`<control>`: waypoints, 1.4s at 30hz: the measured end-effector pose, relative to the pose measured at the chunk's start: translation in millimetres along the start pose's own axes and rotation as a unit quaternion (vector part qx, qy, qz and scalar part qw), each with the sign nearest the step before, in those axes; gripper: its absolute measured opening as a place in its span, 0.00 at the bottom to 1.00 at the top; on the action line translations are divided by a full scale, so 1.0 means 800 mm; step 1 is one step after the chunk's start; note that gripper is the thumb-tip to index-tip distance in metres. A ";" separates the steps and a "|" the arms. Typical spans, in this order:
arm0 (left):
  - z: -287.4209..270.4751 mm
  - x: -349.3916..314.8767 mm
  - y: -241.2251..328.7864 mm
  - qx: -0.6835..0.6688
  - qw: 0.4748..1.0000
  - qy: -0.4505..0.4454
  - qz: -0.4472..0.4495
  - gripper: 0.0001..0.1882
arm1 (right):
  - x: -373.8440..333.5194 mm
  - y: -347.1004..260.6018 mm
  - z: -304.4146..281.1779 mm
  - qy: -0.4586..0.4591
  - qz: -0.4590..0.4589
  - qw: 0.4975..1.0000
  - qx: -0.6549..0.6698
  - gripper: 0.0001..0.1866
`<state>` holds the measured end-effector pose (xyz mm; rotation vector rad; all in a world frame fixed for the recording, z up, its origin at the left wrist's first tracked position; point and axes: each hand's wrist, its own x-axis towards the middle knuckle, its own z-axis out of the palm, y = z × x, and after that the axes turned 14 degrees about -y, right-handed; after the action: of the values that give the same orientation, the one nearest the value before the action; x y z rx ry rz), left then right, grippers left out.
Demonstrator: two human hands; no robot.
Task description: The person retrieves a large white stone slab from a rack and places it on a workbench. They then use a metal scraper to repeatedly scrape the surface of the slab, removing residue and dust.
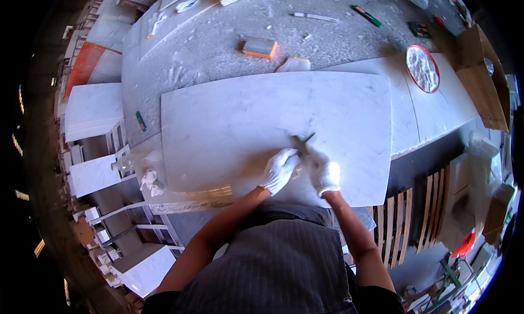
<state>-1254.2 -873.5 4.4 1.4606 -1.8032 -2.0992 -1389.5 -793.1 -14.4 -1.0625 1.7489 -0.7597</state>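
Observation:
Both of my hands wear white knit gloves and are close together over a large white marble-look slab (229, 123). My left hand (280, 171) is closed around a dark, thin strip (297, 143) that sticks out past its fingers. My right hand (323, 171) is smeared by motion. From its finger end juts a narrow grey stick-like piece (310, 138), which crosses the dark strip in a small X. The exact kind of either piece cannot be made out. Their dark shadow falls on the slab beside my left glove.
On the dusty table beyond lie an orange-and-grey block (260, 47), a white glove (295, 64), a white pen-like stick (315, 17) and a green narrow box (367, 16). A red-rimmed bowl of white material (422, 68) stands right, near a cardboard box (481, 76). Crumpled white cloth (152, 182) lies left.

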 end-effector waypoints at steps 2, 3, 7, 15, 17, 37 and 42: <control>-0.002 0.000 -0.017 -0.142 0.989 -0.030 -0.043 0.14 | 0.018 -0.006 -0.022 0.005 0.044 0.998 0.033 0.20; 0.001 0.001 -0.016 -0.156 0.987 -0.031 -0.034 0.12 | 0.019 -0.004 -0.022 -0.001 0.038 0.999 0.008 0.19; -0.001 0.004 -0.020 -0.067 0.997 -0.022 0.017 0.10 | -0.005 0.018 0.016 0.009 -0.051 0.994 -0.094 0.19; 0.002 -0.001 -0.009 -0.121 0.992 -0.024 -0.027 0.11 | 0.014 0.009 -0.020 0.031 0.007 0.996 -0.080 0.17; 0.001 0.000 -0.002 -0.021 1.000 -0.010 -0.003 0.12 | 0.000 0.016 -0.001 0.007 -0.042 0.994 -0.105 0.20; 0.002 0.004 -0.023 -0.165 0.986 -0.033 -0.014 0.13 | -0.005 0.006 -0.005 0.017 -0.035 0.988 -0.148 0.14; 0.001 0.006 -0.024 -0.147 0.988 -0.036 -0.014 0.12 | 0.002 0.007 -0.006 0.063 -0.012 0.990 -0.126 0.14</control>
<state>-1247.2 -869.2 -13.5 1.3575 -1.4189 -2.3364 -1396.1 -791.6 -17.7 -1.2289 1.9819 -0.6429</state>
